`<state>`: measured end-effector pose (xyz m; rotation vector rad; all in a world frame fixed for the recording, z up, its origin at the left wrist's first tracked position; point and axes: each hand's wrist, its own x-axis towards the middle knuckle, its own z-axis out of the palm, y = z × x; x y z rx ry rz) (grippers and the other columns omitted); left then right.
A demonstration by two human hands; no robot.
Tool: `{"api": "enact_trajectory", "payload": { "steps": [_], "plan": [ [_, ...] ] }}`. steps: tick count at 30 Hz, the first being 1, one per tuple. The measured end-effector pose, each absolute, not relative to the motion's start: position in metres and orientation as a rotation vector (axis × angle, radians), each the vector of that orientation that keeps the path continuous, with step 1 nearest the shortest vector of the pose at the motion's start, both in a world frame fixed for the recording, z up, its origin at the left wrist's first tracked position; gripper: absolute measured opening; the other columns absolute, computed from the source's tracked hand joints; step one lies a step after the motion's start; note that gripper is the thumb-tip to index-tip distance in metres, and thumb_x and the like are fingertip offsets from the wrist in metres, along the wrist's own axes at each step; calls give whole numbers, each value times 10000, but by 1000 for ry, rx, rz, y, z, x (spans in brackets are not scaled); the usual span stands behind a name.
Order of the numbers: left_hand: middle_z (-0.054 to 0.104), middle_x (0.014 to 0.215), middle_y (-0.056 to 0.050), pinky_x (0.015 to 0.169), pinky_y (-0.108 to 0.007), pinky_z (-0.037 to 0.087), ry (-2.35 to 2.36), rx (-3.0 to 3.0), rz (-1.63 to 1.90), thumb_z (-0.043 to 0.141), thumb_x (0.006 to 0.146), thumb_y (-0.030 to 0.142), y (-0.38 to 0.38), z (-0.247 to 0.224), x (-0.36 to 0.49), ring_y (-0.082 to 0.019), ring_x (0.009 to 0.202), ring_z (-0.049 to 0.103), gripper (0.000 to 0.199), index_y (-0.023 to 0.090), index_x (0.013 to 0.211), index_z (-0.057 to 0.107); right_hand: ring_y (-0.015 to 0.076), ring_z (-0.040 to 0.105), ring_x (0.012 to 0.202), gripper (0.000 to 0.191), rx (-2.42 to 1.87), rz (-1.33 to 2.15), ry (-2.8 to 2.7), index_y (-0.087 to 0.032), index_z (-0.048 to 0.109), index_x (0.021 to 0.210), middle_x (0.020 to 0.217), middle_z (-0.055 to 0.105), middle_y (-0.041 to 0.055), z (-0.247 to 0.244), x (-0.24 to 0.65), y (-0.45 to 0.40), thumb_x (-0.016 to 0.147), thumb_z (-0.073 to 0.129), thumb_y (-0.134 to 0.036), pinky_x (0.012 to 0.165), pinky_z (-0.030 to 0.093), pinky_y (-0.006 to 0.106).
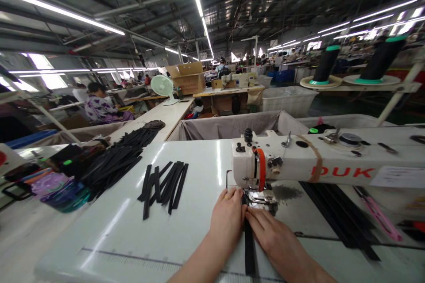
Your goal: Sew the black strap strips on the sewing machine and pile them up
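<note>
A black fabric strip [249, 252] runs lengthwise toward the presser foot of a white sewing machine [282, 163]. My left hand [228, 214] lies along the strip's left side, fingers pressed together at its front part close to the needle area. From the right, my right hand [274, 232] pinches the same strip just below, its fingertips nearly meeting my left hand. My fingers hide part of the strip at the foot. Several short black strips [177, 181] lie loosely on the tabletop to the left. Longer black strips [335, 212] lie behind the machine arm's right side.
Pink-handled scissors or snips [381, 216] lie at the right. A large heap of black strips [116, 159] and a purple-and-teal container [61, 190] stand left. Black thread cones [327, 65] stand at upper right. Beyond are a green fan [162, 86], cardboard box [189, 80] and a seated person [101, 104].
</note>
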<state>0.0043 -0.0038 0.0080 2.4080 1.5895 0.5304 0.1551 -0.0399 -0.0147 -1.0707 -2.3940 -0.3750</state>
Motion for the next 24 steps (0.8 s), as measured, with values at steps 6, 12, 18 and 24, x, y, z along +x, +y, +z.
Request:
{"api": "enact_trajectory", "payload": {
  "steps": [6,12,18,24],
  "plan": [
    [511,1399,-114,1095,-456,390,1644,2596,383,399,919,88,-6,-11,3,-251,1312,456,432,163,1333,498,197,643,899,454,-1072,-440,-2373,-116,557,1111,1002,667,118,-17,154,-40,751,338,53,764,548,285],
    [528,1385,-99,1102,-433,391,1654,2548,448,406,941,132,-4,-16,3,-242,1308,462,389,151,1303,546,198,643,896,465,-1097,-436,-2365,-122,560,1105,996,666,109,-16,153,-41,724,361,57,749,545,273],
    [516,1393,-122,1099,-416,389,1641,2560,419,402,940,123,-1,-17,4,-254,1320,445,382,116,1292,550,210,636,910,454,-1072,-402,-2403,-115,563,1106,1009,657,114,-17,156,-40,719,390,47,769,545,292],
    [516,1391,-127,1096,-461,381,1640,2598,414,385,940,115,1,-26,5,-263,1326,436,401,145,1316,522,197,634,910,435,-1073,-348,-2402,-137,564,1077,1008,654,110,-13,156,-39,728,375,43,770,541,282]
  ]
}}
